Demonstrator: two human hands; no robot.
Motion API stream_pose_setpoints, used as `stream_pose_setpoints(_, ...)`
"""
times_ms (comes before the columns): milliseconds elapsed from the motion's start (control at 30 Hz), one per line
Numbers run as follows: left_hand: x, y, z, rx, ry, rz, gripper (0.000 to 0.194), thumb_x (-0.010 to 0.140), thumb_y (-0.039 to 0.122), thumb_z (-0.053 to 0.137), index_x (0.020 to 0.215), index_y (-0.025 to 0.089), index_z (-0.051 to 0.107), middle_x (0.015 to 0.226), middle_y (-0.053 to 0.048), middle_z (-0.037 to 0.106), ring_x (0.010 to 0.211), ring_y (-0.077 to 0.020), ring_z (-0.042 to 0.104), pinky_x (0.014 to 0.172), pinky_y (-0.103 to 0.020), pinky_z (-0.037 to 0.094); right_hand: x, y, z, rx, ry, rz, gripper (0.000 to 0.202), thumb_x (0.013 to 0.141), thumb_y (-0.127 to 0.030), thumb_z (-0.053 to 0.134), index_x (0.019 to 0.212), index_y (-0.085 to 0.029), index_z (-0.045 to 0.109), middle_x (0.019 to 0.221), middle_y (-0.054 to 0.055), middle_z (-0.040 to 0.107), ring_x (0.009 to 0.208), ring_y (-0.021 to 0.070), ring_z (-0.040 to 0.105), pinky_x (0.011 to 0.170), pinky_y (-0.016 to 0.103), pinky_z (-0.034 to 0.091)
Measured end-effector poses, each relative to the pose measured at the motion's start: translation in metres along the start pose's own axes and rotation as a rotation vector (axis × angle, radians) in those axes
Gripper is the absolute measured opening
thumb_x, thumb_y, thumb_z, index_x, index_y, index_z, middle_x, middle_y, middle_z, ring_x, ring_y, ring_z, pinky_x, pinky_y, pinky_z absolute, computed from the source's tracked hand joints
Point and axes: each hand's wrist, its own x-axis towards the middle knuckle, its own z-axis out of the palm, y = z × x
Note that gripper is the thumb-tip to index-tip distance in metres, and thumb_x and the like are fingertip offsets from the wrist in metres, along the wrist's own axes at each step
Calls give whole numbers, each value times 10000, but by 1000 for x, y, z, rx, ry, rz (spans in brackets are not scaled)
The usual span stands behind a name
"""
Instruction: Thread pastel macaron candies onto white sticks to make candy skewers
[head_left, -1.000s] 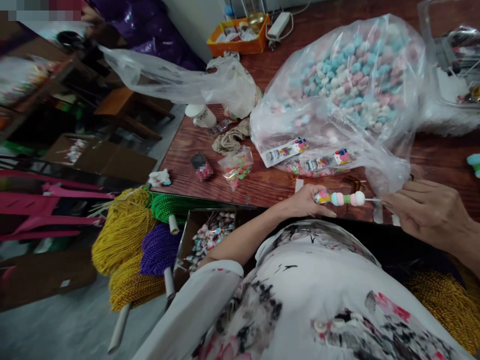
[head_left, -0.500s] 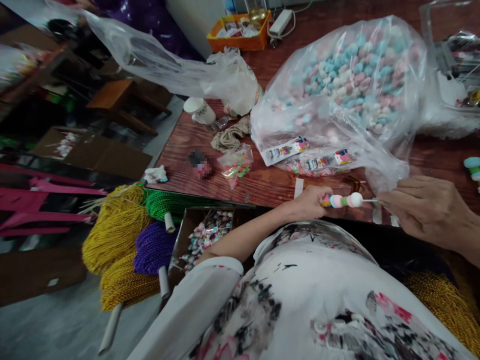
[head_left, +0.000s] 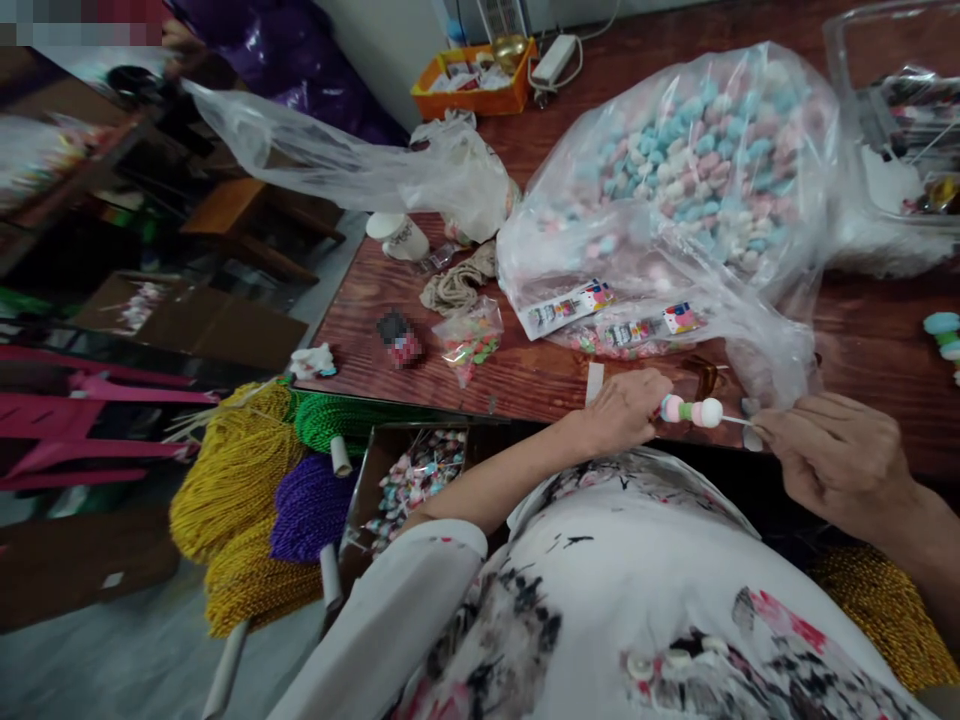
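Low over the table's front edge, my left hand (head_left: 628, 408) closes its fingers round one end of a marshmallow skewer (head_left: 685, 410). Pink, green and white soft pieces are lined up on it, with a round white one (head_left: 711, 412) last. A thin white stick runs out past that piece to my right hand (head_left: 840, 450), which pinches its end between thumb and fingers. Whatever part of the skewer lies inside my left fingers is hidden. Just beyond the hands lies a large clear plastic bag (head_left: 814, 150) of pastel marshmallows.
Printed packets (head_left: 574, 308) lie against the bag, with a small candy bag (head_left: 472, 340) to their left. A mug (head_left: 405, 240) stands farther back. At the left, a box (head_left: 367, 480) holds several wrapped sticks beside yellow cord bundles (head_left: 232, 480). A clear tub (head_left: 847, 60) sits back right.
My left hand has shifted slightly right along the skewer, and its fingers now cover a yellow piece seen before. My right hand has dropped lower, tilting the stick downward.
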Motion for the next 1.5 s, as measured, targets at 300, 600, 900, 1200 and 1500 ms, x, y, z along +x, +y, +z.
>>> stream_pose_setpoints(300, 5, -14, -29, -122, 30, 36, 949, 693, 462, 771, 1473, 144, 335, 1436, -219, 496, 1281, -349, 496, 1034, -478, 408, -20, 13, -15, 20, 101, 47, 296, 807, 0, 563, 1041, -177, 601, 713, 42, 656, 651, 179, 559, 661, 324, 467)
stream_pose_setpoints(600, -4, -27, -37, 23, -77, -68, 108, 734, 116, 554, 751, 152, 655, 739, -58, 663, 687, -167, 584, 622, -277, 368, -44, 4, 25, -49, 98, 74, 319, 804, -36, 578, 1085, -173, 641, 767, 28, 708, 709, 179, 636, 678, 323, 421)
stream_pose_setpoints(900, -9, -21, -21, 222, -116, -81, 189, 756, 100, 530, 895, 157, 644, 855, -81, 679, 782, -211, 617, 663, -311, 400, -58, -6, 48, 174, -4, 338, 199, 891, -96, 516, 1016, -179, 647, 751, 12, 683, 684, 142, 616, 693, 280, 453)
stream_pose_setpoints(1200, 7, -24, -43, 368, -86, 75, 318, 819, 141, 553, 1125, 177, 628, 1088, -134, 657, 1095, -294, 563, 989, -481, 364, -52, -38, 85, 704, -102, 741, 196, 949, -324, 534, 893, -206, 680, 615, -29, 594, 520, 95, 534, 511, 224, 391)
stream_pose_setpoints(1500, -6, -22, -50, -75, 653, -270, 1013, 698, 703, 720, 1496, 264, 276, 1527, -165, 314, 1515, -385, 95, 1174, -587, 218, -23, -40, 96, 1001, 325, 1041, 230, 899, -392, 588, 864, -181, 671, 514, -49, 478, 463, 88, 435, 469, 225, 361)
